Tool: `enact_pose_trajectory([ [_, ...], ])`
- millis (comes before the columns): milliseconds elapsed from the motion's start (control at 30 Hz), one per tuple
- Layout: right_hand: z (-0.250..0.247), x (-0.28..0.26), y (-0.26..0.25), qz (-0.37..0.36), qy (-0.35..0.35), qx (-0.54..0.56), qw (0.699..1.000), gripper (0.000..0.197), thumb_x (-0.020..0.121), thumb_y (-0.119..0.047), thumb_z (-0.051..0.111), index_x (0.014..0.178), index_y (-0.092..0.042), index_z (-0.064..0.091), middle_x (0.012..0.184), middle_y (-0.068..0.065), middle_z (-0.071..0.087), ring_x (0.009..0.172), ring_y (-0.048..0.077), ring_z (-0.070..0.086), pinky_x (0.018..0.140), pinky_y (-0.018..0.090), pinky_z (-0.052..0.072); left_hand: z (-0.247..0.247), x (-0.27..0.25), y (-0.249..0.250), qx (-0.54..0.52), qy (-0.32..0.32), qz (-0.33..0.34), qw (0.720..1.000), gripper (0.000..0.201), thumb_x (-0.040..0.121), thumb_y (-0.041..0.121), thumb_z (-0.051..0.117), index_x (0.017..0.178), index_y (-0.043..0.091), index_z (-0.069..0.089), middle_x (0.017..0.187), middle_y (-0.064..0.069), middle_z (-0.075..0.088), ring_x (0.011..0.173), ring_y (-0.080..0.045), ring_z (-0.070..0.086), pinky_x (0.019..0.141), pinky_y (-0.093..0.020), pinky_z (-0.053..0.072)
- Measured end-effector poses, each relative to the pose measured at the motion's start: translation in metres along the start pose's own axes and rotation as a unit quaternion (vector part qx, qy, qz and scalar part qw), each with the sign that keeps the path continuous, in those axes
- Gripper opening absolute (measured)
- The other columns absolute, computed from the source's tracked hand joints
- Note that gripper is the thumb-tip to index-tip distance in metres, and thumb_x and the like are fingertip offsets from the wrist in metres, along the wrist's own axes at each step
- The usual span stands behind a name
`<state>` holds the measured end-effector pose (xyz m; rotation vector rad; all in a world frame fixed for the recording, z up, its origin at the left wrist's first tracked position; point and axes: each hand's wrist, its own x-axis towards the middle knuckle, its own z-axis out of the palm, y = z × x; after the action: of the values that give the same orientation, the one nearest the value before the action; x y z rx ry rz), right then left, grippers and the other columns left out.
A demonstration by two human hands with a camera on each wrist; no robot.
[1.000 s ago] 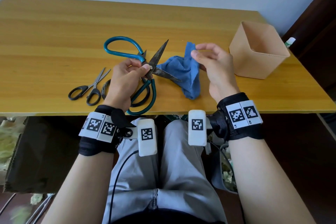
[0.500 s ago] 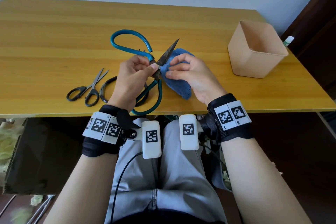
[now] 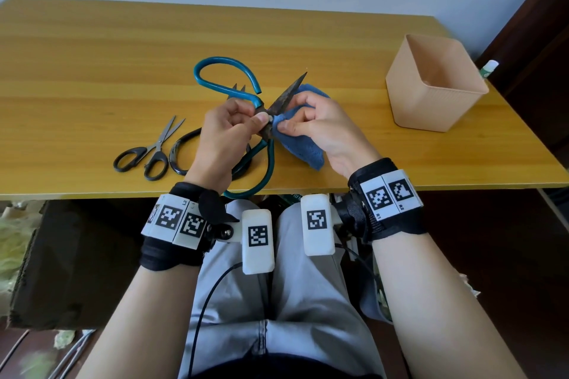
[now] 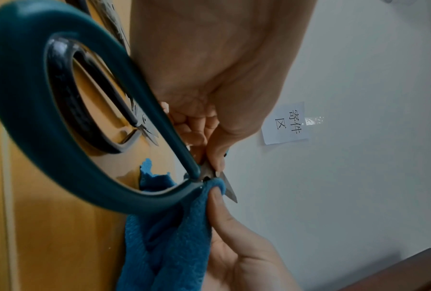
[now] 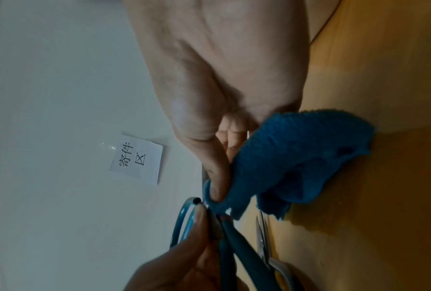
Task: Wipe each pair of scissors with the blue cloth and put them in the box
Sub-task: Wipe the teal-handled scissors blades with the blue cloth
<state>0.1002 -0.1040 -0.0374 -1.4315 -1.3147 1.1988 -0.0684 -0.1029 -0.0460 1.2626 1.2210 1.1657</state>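
Teal scissors [image 3: 246, 95] pinched at pivot by left hand [image 3: 224, 132], above table [image 3: 92, 77] centre. Blue cloth [image 3: 303, 144] pinched around blade by right hand [image 3: 323, 126]. Recommended: draw cloth pivot-to-tip, toward 1 o'clock, fingers off edge. Box [image 3: 431, 108] at 3 o'clock.

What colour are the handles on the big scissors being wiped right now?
Teal blue handles on the big scissors, rusty dark blades. Best seen in the head view.
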Motion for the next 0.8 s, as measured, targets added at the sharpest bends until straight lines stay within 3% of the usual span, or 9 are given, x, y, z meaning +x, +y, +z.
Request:
enact_pose_trajectory([
  [67,0.0008,0.0006,-0.0004,0.014,-0.007,0.006,1.0,0.042,0.085,-0.008,0.075,0.122,-0.015,0.057,0.086,-0.001,0.072,0.095,0.016,0.066,0.098,0.035,0.048,0.0009,0.0002,-0.0019,-0.003,0.002,-0.002,1.0,0.013,0.093,0.015,0.069,0.09,0.015,0.057,0.077,-0.007,0.065,0.077,-0.021,0.062,0.073,-0.036,0.045],
  [100,0.0013,0.0005,-0.0006,0.016,-0.003,0.006,1.0,0.043,0.085,-0.008,0.075,0.123,-0.016,0.056,0.089,0.0,0.073,0.096,0.016,0.066,0.096,0.034,0.049,0.0014,0.0001,-0.0027,-0.003,0.004,-0.003,1.0,0.013,0.093,0.015,0.069,0.089,0.015,0.057,0.077,-0.007,0.065,0.077,-0.021,0.061,0.073,-0.036,0.044],
  [233,0.0031,-0.0026,-0.0017,-0.003,0.017,0.002,1.0,0.035,0.083,-0.016,0.079,0.112,-0.012,0.06,0.086,0.006,0.074,0.086,0.015,0.069,0.075,0.019,0.051,0.0008,0.0015,-0.0037,0.002,0.004,-0.001,1.0,0.012,0.094,0.018,0.069,0.092,0.014,0.058,0.075,-0.002,0.061,0.076,-0.017,0.059,0.071,-0.033,0.045],
  [333,0.0023,-0.0007,-0.0023,0.009,-0.014,-0.006,1.0,0.032,0.083,-0.01,0.078,0.107,-0.016,0.057,0.084,0.007,0.071,0.085,0.018,0.068,0.084,0.031,0.051,-0.0016,0.0015,-0.0031,-0.007,0.0,0.003,1.0,0.012,0.093,0.017,0.07,0.093,0.012,0.059,0.079,-0.008,0.062,0.076,-0.02,0.058,0.073,-0.035,0.046],
  [400,0.0003,0.0017,-0.0032,0.013,-0.035,-0.01,0.999,0.035,0.082,-0.002,0.074,0.107,-0.019,0.056,0.087,0.006,0.068,0.084,0.02,0.066,0.085,0.038,0.05,-0.002,0.0009,-0.0035,-0.015,0.004,0.003,1.0,0.012,0.093,0.014,0.07,0.094,0.01,0.059,0.075,-0.003,0.065,0.07,-0.013,0.061,0.072,-0.031,0.047],
  [500,-0.0008,0.0015,-0.0046,0.005,-0.029,-0.021,0.999,0.033,0.082,-0.004,0.076,0.101,-0.022,0.055,0.078,0.001,0.065,0.077,0.014,0.063,0.082,0.032,0.048,0.0005,-0.0003,-0.0036,-0.014,0.007,0.004,1.0,0.011,0.093,0.014,0.069,0.092,0.012,0.058,0.07,0.003,0.064,0.066,-0.008,0.061,0.068,-0.025,0.046],
  [600,0.0025,-0.0008,-0.0038,0.0,-0.011,-0.016,1.0,0.033,0.08,-0.012,0.081,0.103,-0.015,0.057,0.071,0.0,0.064,0.076,0.011,0.063,0.089,0.031,0.047,0.001,0.0004,-0.003,-0.005,0.001,-0.003,1.0,0.012,0.093,0.016,0.07,0.092,0.013,0.059,0.072,0.001,0.061,0.075,-0.017,0.057,0.071,-0.034,0.044],
  [733,0.0061,-0.0014,-0.0031,0.013,-0.027,-0.018,0.999,0.049,0.078,-0.01,0.078,0.121,-0.011,0.055,0.087,0.008,0.069,0.095,0.023,0.067,0.102,0.045,0.049,-0.0001,0.0005,-0.0047,-0.009,0.002,-0.005,1.0,0.012,0.092,0.015,0.071,0.089,0.014,0.059,0.075,-0.005,0.058,0.075,-0.021,0.054,0.073,-0.036,0.043],
  [800,0.0047,-0.0012,-0.0022,0.015,-0.031,-0.025,0.999,0.047,0.076,-0.011,0.079,0.117,-0.015,0.056,0.088,0.006,0.071,0.095,0.021,0.068,0.098,0.042,0.05,0.0008,-0.0003,-0.0061,-0.007,0.004,-0.006,1.0,0.012,0.093,0.015,0.07,0.09,0.013,0.058,0.073,-0.004,0.059,0.072,-0.017,0.055,0.07,-0.031,0.044],
])
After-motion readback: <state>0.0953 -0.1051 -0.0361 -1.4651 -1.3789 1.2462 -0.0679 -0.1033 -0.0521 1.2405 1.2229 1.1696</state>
